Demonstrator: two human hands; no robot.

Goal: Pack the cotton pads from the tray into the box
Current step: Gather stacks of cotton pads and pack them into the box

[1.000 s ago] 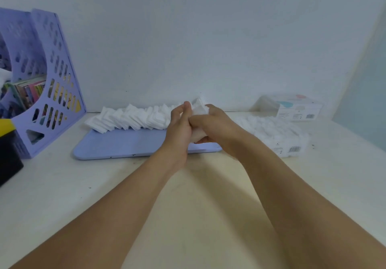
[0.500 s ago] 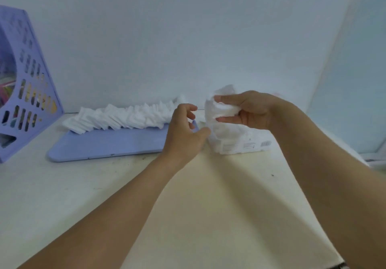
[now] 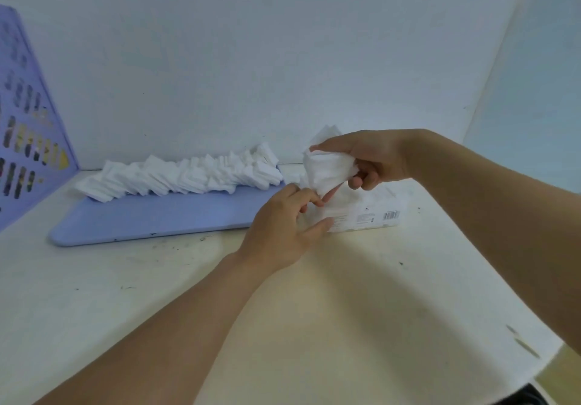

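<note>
A row of white cotton pads [image 3: 188,176] lies along the far edge of a pale blue tray [image 3: 151,219] on the white table. Right of the tray stands a clear box [image 3: 367,213] with a barcode label, white pads showing inside. My right hand [image 3: 371,161] grips a bunch of cotton pads [image 3: 327,169] just above the box's left end. My left hand [image 3: 283,231] is at the box's left end, thumb against its front corner and fingers curled at its top edge.
A purple perforated file holder [image 3: 28,140] stands at the far left against the wall. The white wall runs close behind the tray and box. Small dark specks dot the table in front of the tray.
The view has turned right. My right hand carried the bunch of pads from the tray's right end over to the box, and my left hand followed to the box's left end.
</note>
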